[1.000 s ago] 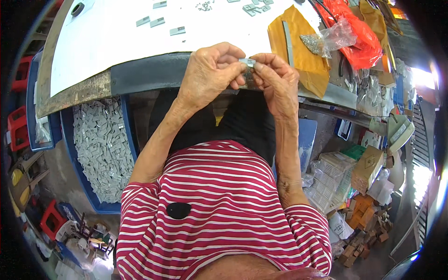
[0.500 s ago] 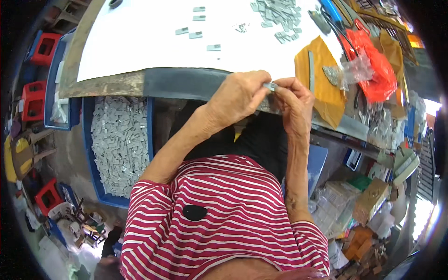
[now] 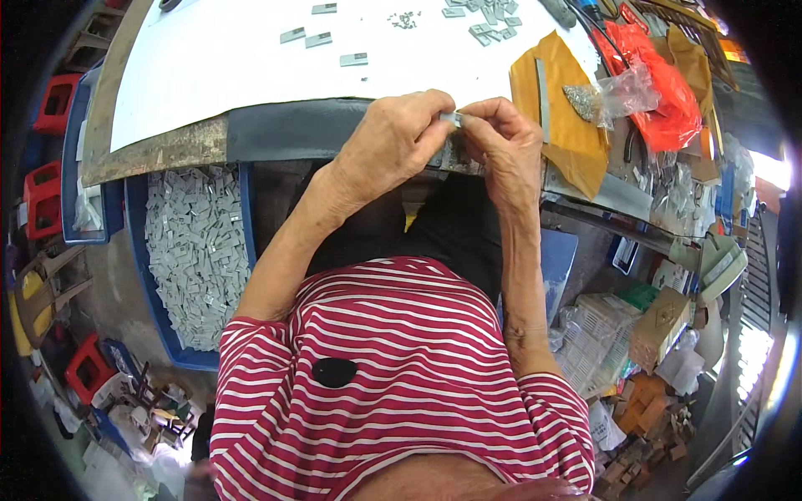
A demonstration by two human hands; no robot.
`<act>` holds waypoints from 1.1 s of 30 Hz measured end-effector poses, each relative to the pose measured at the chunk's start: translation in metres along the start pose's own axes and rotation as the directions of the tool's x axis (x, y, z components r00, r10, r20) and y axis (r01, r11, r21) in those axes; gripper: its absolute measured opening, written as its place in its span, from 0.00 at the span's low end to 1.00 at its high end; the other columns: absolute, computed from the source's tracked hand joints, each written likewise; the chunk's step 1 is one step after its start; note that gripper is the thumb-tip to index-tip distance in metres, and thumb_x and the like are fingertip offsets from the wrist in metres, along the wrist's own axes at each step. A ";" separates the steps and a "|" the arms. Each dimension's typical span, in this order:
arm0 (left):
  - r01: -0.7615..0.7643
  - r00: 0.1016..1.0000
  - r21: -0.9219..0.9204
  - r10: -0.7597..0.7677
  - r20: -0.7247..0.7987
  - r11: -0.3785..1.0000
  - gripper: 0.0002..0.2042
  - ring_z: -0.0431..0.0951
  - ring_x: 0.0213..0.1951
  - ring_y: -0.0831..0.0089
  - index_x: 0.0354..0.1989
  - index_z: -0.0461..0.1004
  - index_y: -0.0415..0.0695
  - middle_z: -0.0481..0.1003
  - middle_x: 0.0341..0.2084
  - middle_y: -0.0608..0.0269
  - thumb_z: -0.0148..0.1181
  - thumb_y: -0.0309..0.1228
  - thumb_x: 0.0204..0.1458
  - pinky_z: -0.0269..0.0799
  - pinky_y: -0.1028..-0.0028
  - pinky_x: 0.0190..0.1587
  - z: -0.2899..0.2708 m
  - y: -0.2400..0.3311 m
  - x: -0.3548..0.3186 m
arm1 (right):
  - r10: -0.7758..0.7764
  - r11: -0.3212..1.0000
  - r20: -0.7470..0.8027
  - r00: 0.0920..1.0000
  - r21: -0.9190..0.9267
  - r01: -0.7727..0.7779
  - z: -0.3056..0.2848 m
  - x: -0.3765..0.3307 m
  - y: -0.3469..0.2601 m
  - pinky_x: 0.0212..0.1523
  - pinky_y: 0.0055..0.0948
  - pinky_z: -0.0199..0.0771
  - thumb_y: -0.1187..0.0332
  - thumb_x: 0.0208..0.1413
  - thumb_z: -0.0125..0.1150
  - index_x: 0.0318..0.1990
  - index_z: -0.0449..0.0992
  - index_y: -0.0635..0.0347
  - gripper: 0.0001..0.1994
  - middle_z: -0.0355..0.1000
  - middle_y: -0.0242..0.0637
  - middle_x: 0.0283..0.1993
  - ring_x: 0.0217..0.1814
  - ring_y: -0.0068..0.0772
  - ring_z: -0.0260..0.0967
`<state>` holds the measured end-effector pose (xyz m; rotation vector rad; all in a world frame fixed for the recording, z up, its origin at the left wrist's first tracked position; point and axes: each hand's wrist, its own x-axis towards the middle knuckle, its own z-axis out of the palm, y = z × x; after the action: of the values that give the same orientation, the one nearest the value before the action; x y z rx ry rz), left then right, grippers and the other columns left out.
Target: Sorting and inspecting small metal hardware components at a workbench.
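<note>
Over the front edge of the table my two hands meet, both with fingers pinched. Between them is a small grey rectangular piece (image 3: 452, 118), mostly covered by the fingertips. My left hand (image 3: 393, 134) grips its left end, and my right hand (image 3: 508, 144) pinches its right end. On the white sheet (image 3: 209, 75) beyond lie several similar grey pieces (image 3: 353, 60), spaced apart. A small scatter of tiny metal parts (image 3: 404, 20) lies farther back. More grey pieces (image 3: 493, 32) are heaped at the far right of the sheet.
A blue bin (image 3: 180, 355) full of grey pieces stands below the table at left. Right of my hands lie a brown paper envelope (image 3: 576, 159), a clear bag (image 3: 626, 90) and a red plastic bag (image 3: 668, 100). Red stools (image 3: 43, 200) stand at far left.
The view has shifted, so the table items sit higher and more to the left. My hands still pinch the small grey piece together.
</note>
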<state>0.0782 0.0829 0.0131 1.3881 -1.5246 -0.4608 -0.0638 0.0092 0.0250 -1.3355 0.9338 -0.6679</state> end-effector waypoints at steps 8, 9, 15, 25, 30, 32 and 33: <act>-0.029 1.000 0.004 0.029 0.008 1.000 0.09 0.74 0.24 0.72 0.37 0.71 0.36 0.74 0.23 0.57 0.57 0.26 0.46 0.70 0.77 0.26 0.001 -0.003 -0.002 | -0.019 1.000 0.028 0.999 0.012 0.019 -0.001 0.001 0.001 0.19 0.12 0.55 0.76 0.44 0.56 0.27 0.72 0.65 0.02 0.65 0.25 0.19 0.19 0.11 0.57; -0.030 1.000 0.005 0.030 0.008 1.000 0.09 0.74 0.24 0.72 0.37 0.71 0.36 0.74 0.23 0.57 0.57 0.26 0.46 0.70 0.77 0.26 0.001 -0.003 -0.003 | -0.029 0.999 0.032 0.999 0.018 0.029 -0.002 0.001 0.002 0.19 0.12 0.54 0.76 0.44 0.56 0.27 0.72 0.65 0.02 0.65 0.25 0.19 0.19 0.11 0.57; -0.052 0.999 0.001 0.052 -0.013 0.999 0.09 0.74 0.24 0.72 0.36 0.71 0.37 0.74 0.23 0.57 0.57 0.26 0.46 0.70 0.76 0.26 0.003 -0.002 -0.005 | -0.080 0.996 0.035 0.996 0.034 0.079 -0.001 0.000 0.001 0.19 0.12 0.54 0.76 0.44 0.56 0.26 0.71 0.64 0.01 0.65 0.24 0.19 0.19 0.11 0.56; -0.003 0.995 0.033 0.006 -0.099 0.999 0.09 0.74 0.22 0.75 0.35 0.71 0.38 0.73 0.21 0.60 0.58 0.25 0.45 0.70 0.79 0.23 0.010 0.001 -0.007 | 0.015 0.968 0.066 0.998 0.250 -0.031 0.000 0.000 0.005 0.19 0.13 0.51 0.75 0.45 0.56 0.31 0.71 0.65 0.05 0.64 0.25 0.20 0.18 0.12 0.54; -0.009 0.985 0.043 0.016 -0.170 0.999 0.08 0.74 0.22 0.76 0.34 0.71 0.38 0.73 0.21 0.59 0.59 0.23 0.44 0.71 0.80 0.23 0.015 0.002 -0.010 | 0.019 0.936 0.044 0.999 0.351 -0.033 0.008 -0.003 0.007 0.19 0.13 0.51 0.76 0.46 0.55 0.34 0.70 0.66 0.06 0.65 0.27 0.22 0.19 0.12 0.54; -0.058 0.971 0.088 0.076 -0.226 0.994 0.08 0.74 0.22 0.75 0.34 0.71 0.37 0.73 0.22 0.59 0.58 0.22 0.44 0.71 0.80 0.23 0.017 0.001 -0.010 | 0.028 0.911 0.042 0.999 0.411 -0.043 0.011 -0.003 0.007 0.20 0.13 0.51 0.77 0.46 0.54 0.35 0.70 0.67 0.07 0.65 0.27 0.23 0.19 0.13 0.54; -0.058 0.972 0.087 0.076 -0.224 0.995 0.08 0.74 0.22 0.75 0.34 0.71 0.37 0.73 0.22 0.59 0.58 0.22 0.44 0.71 0.80 0.23 0.017 0.001 -0.009 | 0.041 0.898 0.048 0.998 0.437 -0.057 0.012 -0.003 0.006 0.20 0.13 0.51 0.77 0.47 0.54 0.34 0.69 0.68 0.07 0.65 0.28 0.23 0.19 0.13 0.54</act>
<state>0.0615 0.0861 0.0028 1.3948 -1.4095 -0.1928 -0.0562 0.0189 0.0194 -0.9152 0.7280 -0.7597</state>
